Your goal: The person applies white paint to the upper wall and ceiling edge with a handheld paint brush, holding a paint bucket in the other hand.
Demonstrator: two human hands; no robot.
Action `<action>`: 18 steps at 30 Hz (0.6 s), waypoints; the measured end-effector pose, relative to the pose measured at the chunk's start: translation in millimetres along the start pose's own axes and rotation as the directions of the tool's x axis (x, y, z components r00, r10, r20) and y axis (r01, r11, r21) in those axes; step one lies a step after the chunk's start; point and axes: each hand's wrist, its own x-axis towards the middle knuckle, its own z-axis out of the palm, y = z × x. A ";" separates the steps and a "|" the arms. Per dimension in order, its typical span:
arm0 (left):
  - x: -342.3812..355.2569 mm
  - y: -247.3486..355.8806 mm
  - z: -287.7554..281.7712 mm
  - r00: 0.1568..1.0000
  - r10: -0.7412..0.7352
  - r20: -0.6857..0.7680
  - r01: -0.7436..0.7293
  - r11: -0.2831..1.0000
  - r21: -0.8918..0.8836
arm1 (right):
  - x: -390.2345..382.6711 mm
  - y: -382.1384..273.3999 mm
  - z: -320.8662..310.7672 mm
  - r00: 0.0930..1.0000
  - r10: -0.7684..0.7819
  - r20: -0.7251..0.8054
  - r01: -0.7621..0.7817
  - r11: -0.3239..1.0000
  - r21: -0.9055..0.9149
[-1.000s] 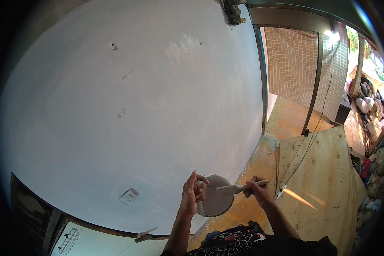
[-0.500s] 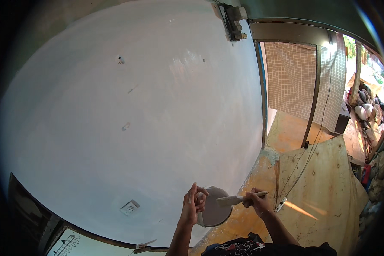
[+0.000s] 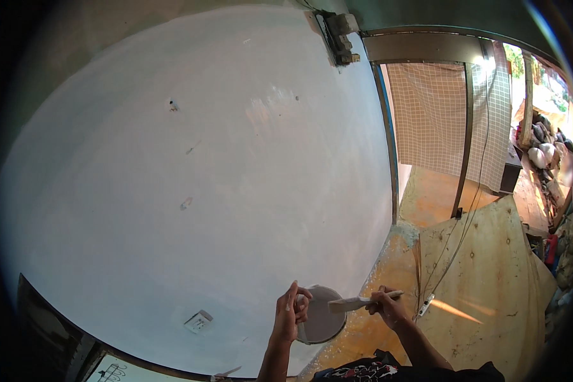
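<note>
The right hand (image 3: pixel 388 308) grips a brush (image 3: pixel 347 305), which, tilted, may drip outside the bucket (image 3: pixel 322 341) leftward; what the left hand (image 3: pixel 291 309) holds, I cannot tell.

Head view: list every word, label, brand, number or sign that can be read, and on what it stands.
Nothing reads clearly.
Dark shirt: pale and red print, cut off by the lower edge, illegible.
Wall outlet: any marks too small to read.
Brush and bucket: no text visible.
</note>
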 end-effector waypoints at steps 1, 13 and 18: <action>0.6 -0.4 -0.2 1.000 0.010 0.004 -0.010 1.000 0.001 | -1.7 2.2 -0.4 0.999 -0.032 -0.009 0.031 0.999 -0.034; -3.2 -0.1 -0.5 1.000 -0.016 -0.010 0.016 0.998 -0.052 | -2.9 11.0 10.5 0.994 -0.097 0.049 0.108 0.948 -0.301; -2.5 -5.5 -4.2 1.000 -0.004 -0.023 0.003 0.999 -0.038 | -2.1 12.4 12.0 0.998 -0.057 0.042 0.062 0.987 -0.149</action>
